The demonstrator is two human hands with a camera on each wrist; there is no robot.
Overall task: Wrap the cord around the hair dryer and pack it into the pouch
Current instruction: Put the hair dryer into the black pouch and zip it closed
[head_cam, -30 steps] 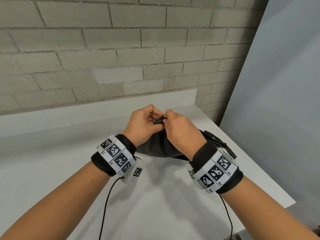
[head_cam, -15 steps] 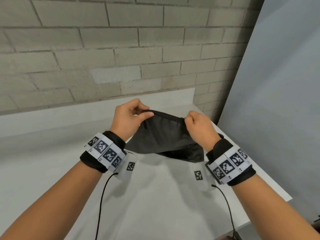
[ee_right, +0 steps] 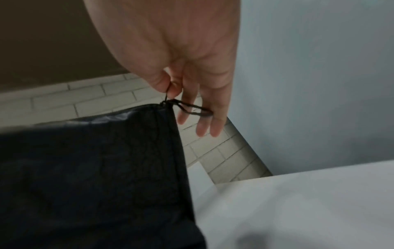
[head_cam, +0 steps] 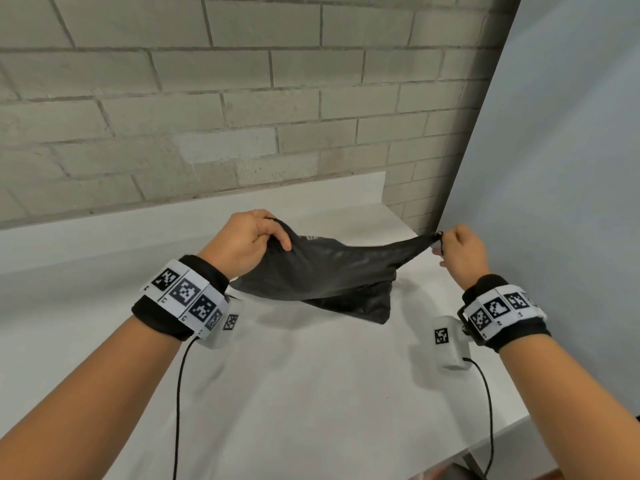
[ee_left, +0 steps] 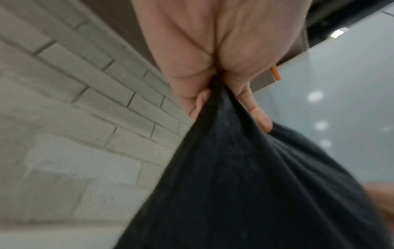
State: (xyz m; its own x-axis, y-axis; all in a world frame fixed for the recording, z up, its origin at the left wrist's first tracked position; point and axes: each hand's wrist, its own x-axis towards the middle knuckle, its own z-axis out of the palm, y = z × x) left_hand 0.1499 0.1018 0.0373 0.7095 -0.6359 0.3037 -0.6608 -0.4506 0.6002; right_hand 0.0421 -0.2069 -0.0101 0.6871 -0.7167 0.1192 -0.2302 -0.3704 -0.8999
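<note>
A black fabric pouch (head_cam: 322,271) hangs stretched between both hands above the white table (head_cam: 311,393). My left hand (head_cam: 252,240) grips a bunched left corner of the pouch (ee_left: 245,176) in its curled fingers. My right hand (head_cam: 453,247) pinches the pouch's thin black pull cord (ee_right: 168,92) between thumb and forefinger, at the right top corner of the pouch (ee_right: 95,168); its other fingers hang straight. A loop of that cord (ee_right: 192,109) dangles beside them. No hair dryer shows; whether it is inside the pouch I cannot tell.
A brick wall (head_cam: 207,98) stands behind the table. A grey panel (head_cam: 554,168) closes the right side, close to my right hand. The table's right front edge (head_cam: 519,431) runs diagonally below my right forearm.
My hands were together at the pouch's top a second ago. They have drawn apart, the right hand far to the right with the pull cord, stretching the pouch wide.
</note>
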